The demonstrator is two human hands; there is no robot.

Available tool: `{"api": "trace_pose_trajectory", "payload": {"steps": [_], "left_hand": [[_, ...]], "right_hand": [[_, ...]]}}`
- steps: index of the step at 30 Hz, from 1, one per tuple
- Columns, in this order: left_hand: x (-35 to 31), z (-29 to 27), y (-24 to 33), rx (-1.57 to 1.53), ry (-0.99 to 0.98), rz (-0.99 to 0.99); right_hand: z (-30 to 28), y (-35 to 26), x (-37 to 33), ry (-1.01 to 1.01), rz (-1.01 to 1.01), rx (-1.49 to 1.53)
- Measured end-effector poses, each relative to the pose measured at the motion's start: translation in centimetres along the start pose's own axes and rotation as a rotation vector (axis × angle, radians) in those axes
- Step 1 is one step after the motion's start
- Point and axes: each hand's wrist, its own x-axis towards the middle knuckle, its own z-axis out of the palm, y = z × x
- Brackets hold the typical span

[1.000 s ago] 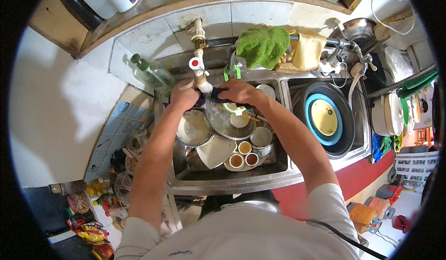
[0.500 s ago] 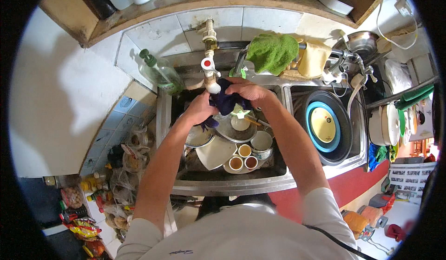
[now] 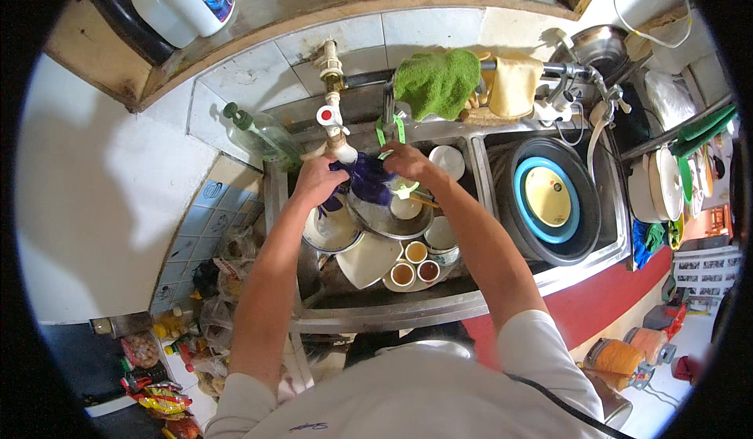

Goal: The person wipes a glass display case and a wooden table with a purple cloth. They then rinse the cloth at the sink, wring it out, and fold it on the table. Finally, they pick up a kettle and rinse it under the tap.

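Under the white tap [image 3: 339, 145] with a red-dotted handle, a dark purple cloth [image 3: 369, 179] is spread between my two hands. My left hand [image 3: 318, 180] is closed on its left edge, beside the tap mouth. Pinched at the upper right edge is my right hand [image 3: 411, 166], its fingertips partly hidden. Loose ends of the cloth hang over the dishes. Below it in the sink lie a metal pan [image 3: 392, 221], a white bowl with a dark rim [image 3: 333, 231], a pale angular plate [image 3: 365, 260] and several small cups [image 3: 402, 274] holding brown liquid.
A pump bottle [image 3: 263, 133] stands left of the tap. Green [image 3: 438, 82] and yellow [image 3: 514, 88] cloths hang over the rail behind. The right basin holds a black basin [image 3: 514, 227] with a blue one inside. A wooden shelf [image 3: 314, 23] juts out above the sink.
The purple cloth has gone from bunched to spread out. My right hand has shifted to its upper right edge, uncovering a white bowl behind. The whole view has shifted slightly.
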Motion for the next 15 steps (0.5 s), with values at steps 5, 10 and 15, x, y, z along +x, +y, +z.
{"api": "trace_pose_trajectory", "payload": {"steps": [5, 10, 15], "left_hand": [[-1.4, 0.0, 1.6, -0.009, 0.000, 0.067], [-0.8, -0.7, 2.7, -0.539, -0.096, -0.190], [-1.0, -0.4, 2.9, -1.141, -0.141, -0.441]], "right_hand": [[6.6, -1.8, -2.6, -0.038, -0.385, -0.056], [6.2, 0.1, 0.1, -0.102, -0.219, 0.361], [5.8, 1.1, -0.2, -0.253, 0.034, 0.723]]}}
